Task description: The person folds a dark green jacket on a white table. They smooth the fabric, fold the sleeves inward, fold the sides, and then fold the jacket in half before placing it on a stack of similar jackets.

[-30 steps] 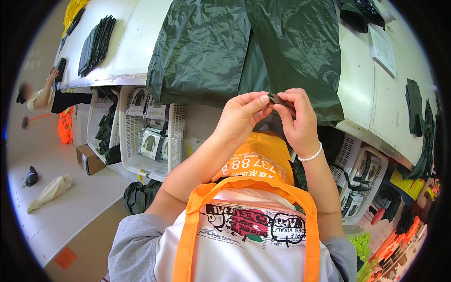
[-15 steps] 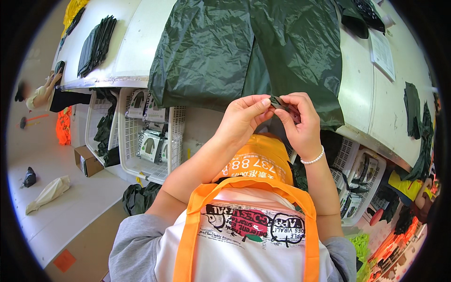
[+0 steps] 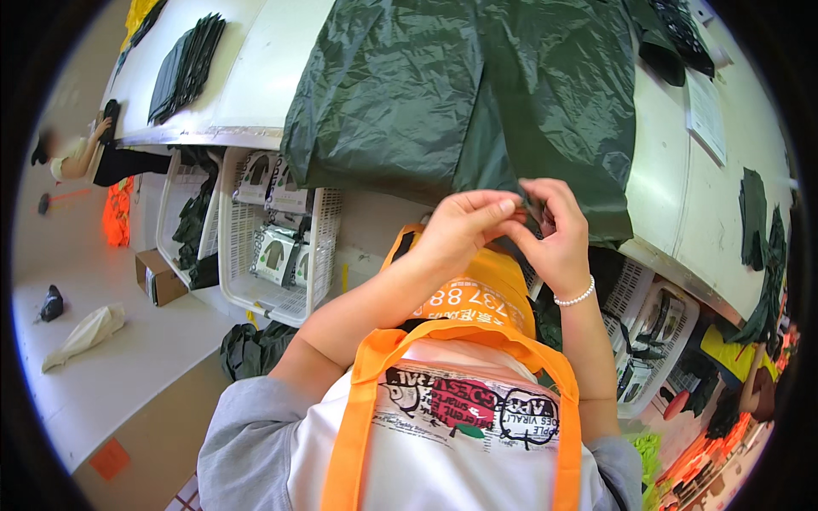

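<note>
A thin, shiny dark green garment [image 3: 383,102], split up the middle like rain trousers, lies spread over the table [image 3: 264,77] and hangs past its front edge. At the split, my left hand [image 3: 467,226] pinches a small piece of the green fabric between thumb and fingertips. Close against it, my right hand [image 3: 558,230], with a white bead bracelet at the wrist, is closed on the same edge with curled fingers. The tips of both hands nearly touch. Exactly what lies between the fingers is small and partly hidden.
Below the table stand white baskets [image 3: 319,255] with packaged garments, and another basket [image 3: 673,332] at right. Folded dark pieces [image 3: 187,68] lie at left, a paper sheet [image 3: 705,119] at right. A person [image 3: 77,157] works far left. A cardboard box [image 3: 159,277] sits on the floor.
Both hands have shifted slightly right and down in the picture, along with the whole scene. The right fingers have curled further over the fabric edge, and the pinched piece shows less.
</note>
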Motion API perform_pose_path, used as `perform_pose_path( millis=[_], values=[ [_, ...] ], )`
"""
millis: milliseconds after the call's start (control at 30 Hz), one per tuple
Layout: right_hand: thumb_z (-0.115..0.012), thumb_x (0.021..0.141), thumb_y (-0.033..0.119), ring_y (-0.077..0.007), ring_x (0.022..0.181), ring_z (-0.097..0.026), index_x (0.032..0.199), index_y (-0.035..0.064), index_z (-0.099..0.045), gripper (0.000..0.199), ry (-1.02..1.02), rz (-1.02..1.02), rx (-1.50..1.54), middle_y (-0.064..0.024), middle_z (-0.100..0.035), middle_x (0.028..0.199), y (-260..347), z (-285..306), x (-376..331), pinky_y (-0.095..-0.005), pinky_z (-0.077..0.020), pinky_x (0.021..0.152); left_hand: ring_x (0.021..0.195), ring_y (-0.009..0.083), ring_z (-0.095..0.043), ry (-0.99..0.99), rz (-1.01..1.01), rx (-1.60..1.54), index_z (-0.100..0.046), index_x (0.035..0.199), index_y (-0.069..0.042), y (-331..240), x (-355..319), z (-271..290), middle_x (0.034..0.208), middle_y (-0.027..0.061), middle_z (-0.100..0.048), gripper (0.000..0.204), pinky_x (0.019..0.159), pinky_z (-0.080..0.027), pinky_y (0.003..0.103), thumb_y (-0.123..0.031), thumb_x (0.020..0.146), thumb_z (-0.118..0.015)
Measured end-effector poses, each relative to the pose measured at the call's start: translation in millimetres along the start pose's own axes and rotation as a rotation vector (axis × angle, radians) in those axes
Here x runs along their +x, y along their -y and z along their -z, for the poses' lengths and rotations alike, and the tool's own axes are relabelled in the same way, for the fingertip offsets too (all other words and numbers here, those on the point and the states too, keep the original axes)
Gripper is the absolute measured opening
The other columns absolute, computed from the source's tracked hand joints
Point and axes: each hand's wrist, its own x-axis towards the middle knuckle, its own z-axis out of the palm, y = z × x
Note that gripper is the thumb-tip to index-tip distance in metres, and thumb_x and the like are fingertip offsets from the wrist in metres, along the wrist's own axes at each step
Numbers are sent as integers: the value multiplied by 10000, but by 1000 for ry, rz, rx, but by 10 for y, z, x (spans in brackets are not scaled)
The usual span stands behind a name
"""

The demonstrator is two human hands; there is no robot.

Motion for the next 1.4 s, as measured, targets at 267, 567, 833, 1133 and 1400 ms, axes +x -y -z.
perform_pose_path(
  millis=[267,567,833,1133,1400],
  values=[
    [-679,807,43,-66,580,-385,817,-53,-583,137,-61,-186,-56,-3,-494,683,-535,-4,-93,-203,-345,541,1037,209,-574,-775,142,181,-542,1128,-19,341,-20,1848,1122,115,-593,312,910,-460,309,-193,880,-623],
    [-694,807,88,-78,627,-435,843,-48,-588,176,133,-236,-160,-31,-527,739,-583,-177,-163,-210,-384,580,959,213,-618,-493,226,-47,-547,998,-28,599,212,2009,995,108,-631,223,798,-503,294,-137,844,-667],
    [-596,876,79,-237,774,-609,1061,9,-482,228,229,-101,-126,-129,-555,949,-345,-484,-338,-297,-492,694,807,181,-666,-349,-78,66,-588,918,39,-207,-303,802,874,113,-653,156,695,-537,231,-75,835,-654],
    [-634,856,87,-222,773,-614,1003,-9,-523,207,205,0,-122,-118,-552,944,-95,-505,-161,-276,-501,677,739,128,-653,-279,-137,314,-626,893,80,-362,-383,530,847,141,-680,202,661,-522,208,-112,837,-652],
    [-633,856,62,-203,758,-613,988,-7,-530,181,119,48,-48,-109,-560,908,-102,-588,-137,-271,-502,670,764,148,-658,-199,-123,71,-623,886,83,-384,-370,498,846,148,-672,172,719,-540,229,-84,846,-626]
  ],
)
